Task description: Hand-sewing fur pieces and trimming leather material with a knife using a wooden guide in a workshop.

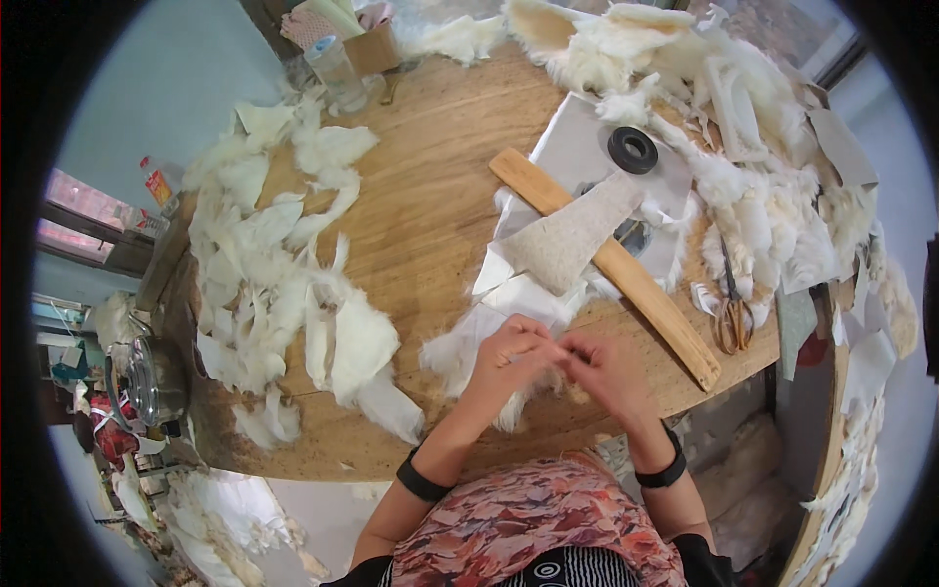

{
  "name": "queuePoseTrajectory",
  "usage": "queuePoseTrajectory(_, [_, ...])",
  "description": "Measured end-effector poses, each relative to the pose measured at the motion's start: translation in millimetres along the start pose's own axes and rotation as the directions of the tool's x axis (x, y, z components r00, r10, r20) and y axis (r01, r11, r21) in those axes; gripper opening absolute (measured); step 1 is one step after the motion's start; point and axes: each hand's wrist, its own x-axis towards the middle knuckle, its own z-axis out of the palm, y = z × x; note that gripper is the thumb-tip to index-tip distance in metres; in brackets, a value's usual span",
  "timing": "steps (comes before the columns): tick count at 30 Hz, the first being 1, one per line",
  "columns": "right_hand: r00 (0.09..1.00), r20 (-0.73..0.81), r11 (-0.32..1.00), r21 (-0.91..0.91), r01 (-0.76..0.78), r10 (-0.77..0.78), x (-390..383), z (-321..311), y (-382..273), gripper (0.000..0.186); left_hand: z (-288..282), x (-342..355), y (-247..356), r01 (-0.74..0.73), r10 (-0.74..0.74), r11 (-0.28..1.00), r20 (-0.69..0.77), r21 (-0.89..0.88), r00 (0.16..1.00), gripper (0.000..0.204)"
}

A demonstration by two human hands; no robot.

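Note:
My left hand and my right hand meet at the near edge of the table, fingertips pinched together. Whatever is between their fingers is hidden or too small to make out. Under and just beyond them lies a piece of white fur with its hide side partly up. Farther on, a grey-beige pattern piece lies across a long wooden stick. Beneath these is a light grey board, with a roll of black tape on it. Scissors rest to the right of the stick.
White fur scraps are strewn along the left of the wooden table. More fur is heaped at the right and far right. A clear plastic jar and a cardboard box stand at the far left. A metal pot is beyond the left edge.

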Motion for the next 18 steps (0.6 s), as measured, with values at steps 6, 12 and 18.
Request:
queuePoseTrajectory(6, [0.979, 0.014, 0.926, -0.321, 0.197, -0.204, -13.3, 36.6, 2.7, 0.02, 6.8, 3.2, -16.3, 0.095, 0.148, 0.831, -0.383, 0.548, 0.912, 0.026])
queuePoseTrajectory(12, [0.986, -0.035, 0.912, -0.388, 0.136, -0.161, 0.2, 49.5, 22.8, 0.017, 6.3, 9.7, -23.9, 0.065, 0.265, 0.585, -0.267, 0.808, 0.927, 0.027])
queuePoseTrajectory(18, [0.986, -0.021, 0.944, -0.292, 0.154, -0.167, 1.5, 36.1, 27.8, 0.017, 8.2, 14.4, -21.1, -0.052, 0.355, 0.473, -0.136, 0.88, 0.925, 0.011])
